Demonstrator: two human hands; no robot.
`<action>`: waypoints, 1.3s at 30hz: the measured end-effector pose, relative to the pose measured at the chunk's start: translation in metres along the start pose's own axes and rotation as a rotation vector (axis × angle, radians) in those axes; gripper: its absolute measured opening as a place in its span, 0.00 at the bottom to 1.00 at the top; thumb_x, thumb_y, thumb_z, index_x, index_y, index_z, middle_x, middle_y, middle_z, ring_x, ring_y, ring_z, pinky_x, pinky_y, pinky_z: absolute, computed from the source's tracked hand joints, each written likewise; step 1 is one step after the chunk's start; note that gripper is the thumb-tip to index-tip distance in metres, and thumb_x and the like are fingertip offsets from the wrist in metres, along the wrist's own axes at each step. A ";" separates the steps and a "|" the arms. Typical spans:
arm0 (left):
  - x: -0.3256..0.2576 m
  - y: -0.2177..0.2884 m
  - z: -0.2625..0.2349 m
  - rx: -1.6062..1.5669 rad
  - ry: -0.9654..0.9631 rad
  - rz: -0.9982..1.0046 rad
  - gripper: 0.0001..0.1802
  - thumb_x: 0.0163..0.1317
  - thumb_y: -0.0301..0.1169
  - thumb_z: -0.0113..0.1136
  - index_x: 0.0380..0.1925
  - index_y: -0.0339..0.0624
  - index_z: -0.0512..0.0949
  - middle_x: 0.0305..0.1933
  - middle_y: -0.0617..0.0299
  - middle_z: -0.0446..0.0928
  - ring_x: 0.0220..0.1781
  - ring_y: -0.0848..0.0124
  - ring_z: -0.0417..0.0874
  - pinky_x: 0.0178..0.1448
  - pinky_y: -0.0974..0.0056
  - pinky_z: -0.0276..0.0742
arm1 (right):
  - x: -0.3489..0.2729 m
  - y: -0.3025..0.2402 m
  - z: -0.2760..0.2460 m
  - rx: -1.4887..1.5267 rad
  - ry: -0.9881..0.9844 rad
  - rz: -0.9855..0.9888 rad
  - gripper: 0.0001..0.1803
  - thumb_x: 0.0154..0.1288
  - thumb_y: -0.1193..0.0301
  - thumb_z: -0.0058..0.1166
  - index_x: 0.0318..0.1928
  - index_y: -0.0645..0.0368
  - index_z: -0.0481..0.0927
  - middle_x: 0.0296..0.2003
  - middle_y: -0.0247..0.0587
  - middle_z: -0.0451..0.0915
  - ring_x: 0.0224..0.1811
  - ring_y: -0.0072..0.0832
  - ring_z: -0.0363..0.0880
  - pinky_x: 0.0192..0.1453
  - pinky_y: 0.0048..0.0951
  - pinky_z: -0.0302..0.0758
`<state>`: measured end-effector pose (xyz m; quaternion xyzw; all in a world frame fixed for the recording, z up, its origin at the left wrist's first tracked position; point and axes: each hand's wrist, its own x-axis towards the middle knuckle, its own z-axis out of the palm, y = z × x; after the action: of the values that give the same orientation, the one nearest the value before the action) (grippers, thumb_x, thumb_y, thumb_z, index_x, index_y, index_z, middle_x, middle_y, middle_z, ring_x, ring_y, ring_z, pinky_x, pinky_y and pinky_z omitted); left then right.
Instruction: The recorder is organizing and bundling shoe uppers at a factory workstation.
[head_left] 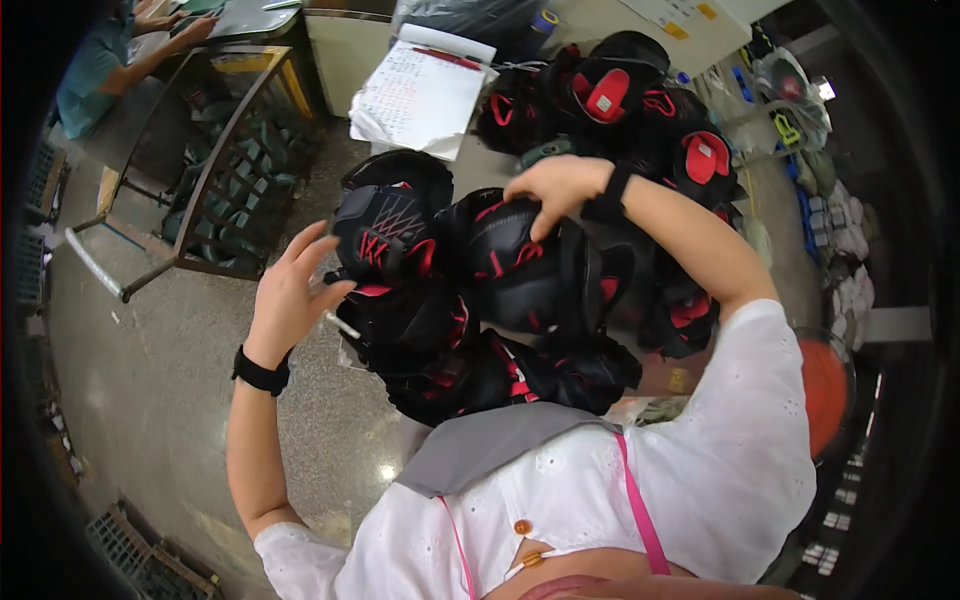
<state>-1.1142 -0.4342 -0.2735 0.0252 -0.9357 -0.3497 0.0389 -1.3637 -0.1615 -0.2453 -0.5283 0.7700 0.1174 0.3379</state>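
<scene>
Black pieces with red lining, which look like shoe uppers, lie piled in front of me. My left hand (292, 295) is at the pile's left side, thumb and fingers apart with nothing between them. Close to its fingertips is a black upper with red and grey crossed lines (385, 232). Over the middle of the pile arches my right hand (565, 190), thumb and fingers spread. Its fingertips are at the top of another black-and-red upper (500, 240); whether they press on it I cannot tell. More uppers (410, 320) lie nearest my body.
Beyond the pile lie written sheets (415, 95) with a red pen (447, 58). Further uppers (610, 85) are heaped at the back right. A metal rack cart (235, 170) with dark pieces stands at the left, near another person's arm (150, 65). An orange round thing (822, 395) is at the right.
</scene>
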 end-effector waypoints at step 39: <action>0.147 0.118 0.206 0.692 -0.244 0.363 0.09 0.55 0.30 0.48 0.34 0.40 0.72 0.32 0.53 0.76 0.33 0.59 0.81 0.32 0.58 0.77 | -0.162 0.094 0.113 0.008 0.655 0.244 0.21 0.43 0.77 0.58 0.41 0.52 0.69 0.36 0.35 0.74 0.38 0.38 0.75 0.36 0.36 0.72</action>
<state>-1.2816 -0.2211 -0.3429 -0.1706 -0.9851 -0.0020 -0.0220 -1.3683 0.0569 -0.2413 -0.4404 0.8956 -0.0221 0.0583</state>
